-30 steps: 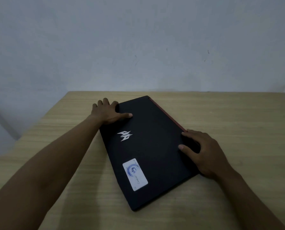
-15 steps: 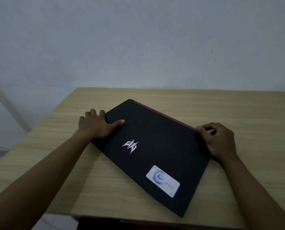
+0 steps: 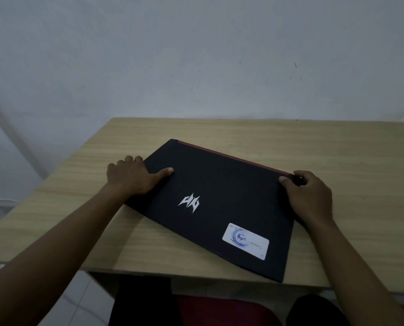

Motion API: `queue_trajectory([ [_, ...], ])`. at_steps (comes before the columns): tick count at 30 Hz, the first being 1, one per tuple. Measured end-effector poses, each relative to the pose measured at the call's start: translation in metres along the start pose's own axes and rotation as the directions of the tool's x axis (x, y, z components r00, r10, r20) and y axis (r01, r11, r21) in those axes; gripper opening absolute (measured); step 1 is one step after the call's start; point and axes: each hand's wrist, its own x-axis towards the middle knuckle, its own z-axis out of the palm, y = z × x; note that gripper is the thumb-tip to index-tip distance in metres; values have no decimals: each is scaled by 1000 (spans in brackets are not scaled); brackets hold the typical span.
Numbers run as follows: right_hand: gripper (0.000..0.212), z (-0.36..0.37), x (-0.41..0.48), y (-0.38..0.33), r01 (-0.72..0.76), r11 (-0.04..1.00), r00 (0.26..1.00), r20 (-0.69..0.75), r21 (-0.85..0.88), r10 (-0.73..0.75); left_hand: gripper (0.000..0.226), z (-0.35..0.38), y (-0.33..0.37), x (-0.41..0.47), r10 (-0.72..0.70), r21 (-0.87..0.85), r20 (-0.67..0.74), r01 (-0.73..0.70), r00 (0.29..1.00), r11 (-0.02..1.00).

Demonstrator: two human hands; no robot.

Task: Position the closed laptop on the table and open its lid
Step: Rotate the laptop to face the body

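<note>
A closed black laptop [image 3: 222, 196] lies flat on the light wooden table [image 3: 337, 147], turned at an angle, its red hinge strip along the far edge. A silver logo and a white sticker mark its lid. My left hand [image 3: 132, 177] grips the laptop's left edge, thumb on the lid, fingers curled over the side. My right hand [image 3: 309, 196] holds the far right corner, thumb on top. The near right corner sits at the table's front edge.
A plain pale wall [image 3: 196, 55] rises just behind the table. Below the table's front edge I see my dark-clothed legs [image 3: 142, 302] and a red seat [image 3: 219, 311]. Pale floor shows at the lower left.
Both hands have turned the laptop clockwise, so its long side lies closer to level with the table's front edge. My right hand moved from the right side to the far right corner.
</note>
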Motion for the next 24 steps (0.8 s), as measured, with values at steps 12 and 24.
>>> queue_trajectory([
  [12, 56, -3, -8, 0, 60, 991, 988, 150, -121, -42, 102, 5, 89, 48, 628, -112, 48, -621, 776, 776],
  [24, 42, -1, 3, -2, 87, 996, 988, 131, -35, -82, 108, 7, 120, 61, 639, -223, 13, -621, 769, 751],
])
